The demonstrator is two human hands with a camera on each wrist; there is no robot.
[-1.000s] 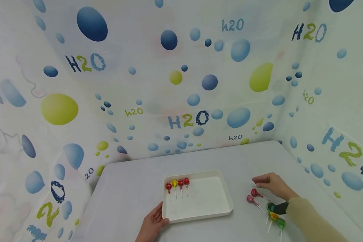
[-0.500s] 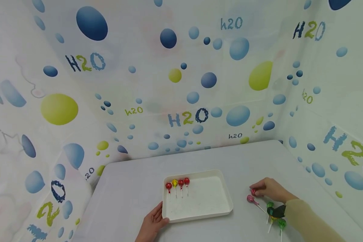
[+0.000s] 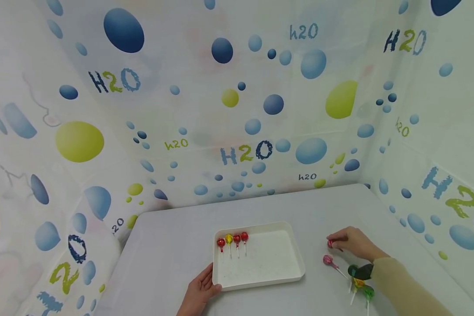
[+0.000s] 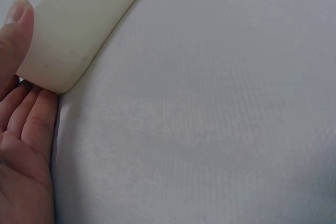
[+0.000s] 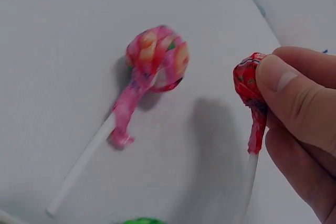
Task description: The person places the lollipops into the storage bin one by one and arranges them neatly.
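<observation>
My right hand (image 3: 357, 243) pinches a red-wrapped lollipop (image 5: 251, 80) by its candy head between thumb and fingers. Its white stick hangs downward, and a shadow falls on the cloth beside it. Just nearer to me lies a pink lollipop (image 3: 328, 260), its stick pointing toward the lower right in the head view. My left hand (image 3: 199, 289) holds the near left corner of a white tray (image 3: 266, 259), thumb at the rim and fingers against the underside of the edge. Inside the tray, along its far left, several lollipops stand in a row: red ones and a yellow one (image 3: 229, 239).
Beneath my right wrist lie more lollipops, a yellow one (image 3: 358, 283) and a green one (image 3: 368, 291) among them. The black wrist strap (image 3: 364, 272) partly covers this group. A white cloth (image 3: 170, 245) covers the table, and printed curtains (image 3: 197, 109) surround its far sides.
My right hand came down onto the red lollipop, took hold of its head and raised it slightly away from the pink one. The left hand and tray stayed put.
</observation>
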